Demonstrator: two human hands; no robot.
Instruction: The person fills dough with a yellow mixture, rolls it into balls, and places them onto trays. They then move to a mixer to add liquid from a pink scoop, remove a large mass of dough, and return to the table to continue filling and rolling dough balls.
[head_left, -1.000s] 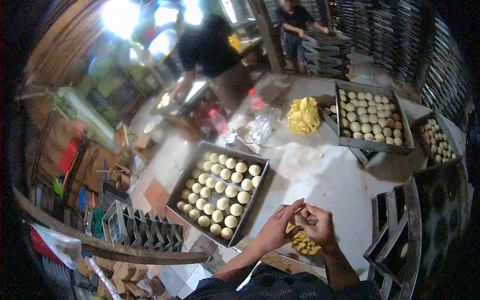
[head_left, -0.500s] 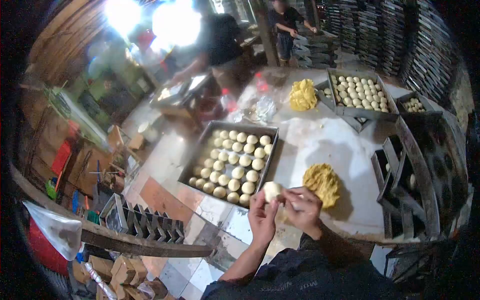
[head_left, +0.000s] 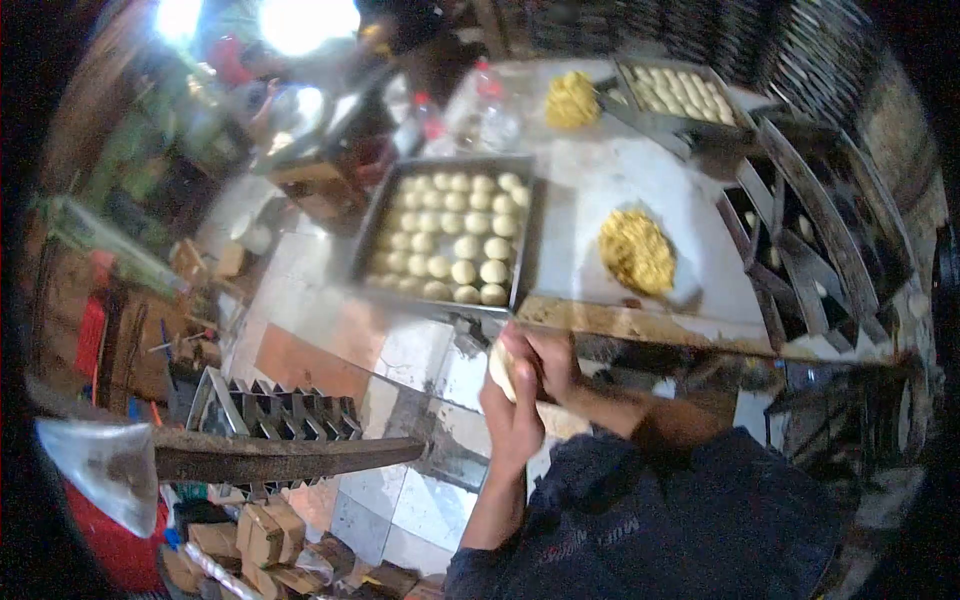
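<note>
Metal tray (head_left: 523, 235) full of dough balls (head_left: 455, 240)

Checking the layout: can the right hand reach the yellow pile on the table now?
Probably yes: only bare table lies between the right hand and the pile, though that hand is cupped on the dough ball.

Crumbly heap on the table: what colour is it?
The heap is yellow, seen best in the head view.
</note>
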